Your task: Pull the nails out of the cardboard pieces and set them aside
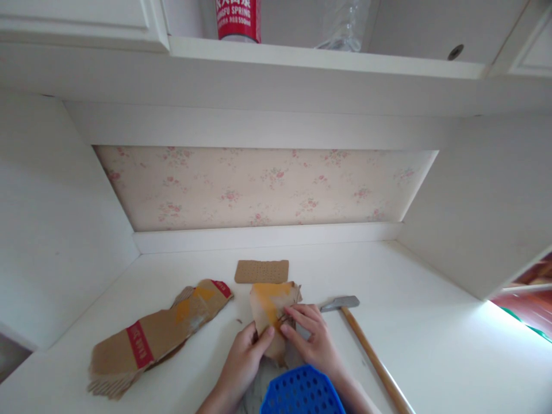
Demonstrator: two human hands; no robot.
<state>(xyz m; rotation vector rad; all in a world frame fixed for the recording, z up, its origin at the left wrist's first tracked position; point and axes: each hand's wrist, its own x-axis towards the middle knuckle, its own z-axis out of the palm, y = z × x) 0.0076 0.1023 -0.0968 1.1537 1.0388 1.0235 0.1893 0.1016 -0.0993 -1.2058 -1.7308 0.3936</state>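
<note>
In the middle of the white tabletop, my left hand (242, 356) grips the left edge of a torn cardboard piece (264, 305) with a yellow-orange patch. My right hand (314, 339) has its thumb and fingers closed on the ragged right side of the same piece, where dark twig-like bits or torn strips show. A flat tan cardboard rectangle (261, 271) with small dents lies just behind it. Below my hands, at the bottom edge of the view, is a blue plastic thing (302, 394) full of holes, partly cut off.
A long torn cardboard strip (168, 333) with red printed bands lies to the left. On the right rests a tool (373, 356) with a wooden handle and grey metal head. An overhead shelf (302, 57) holds a red-labelled bottle (238, 20) and clear plastic (345, 26).
</note>
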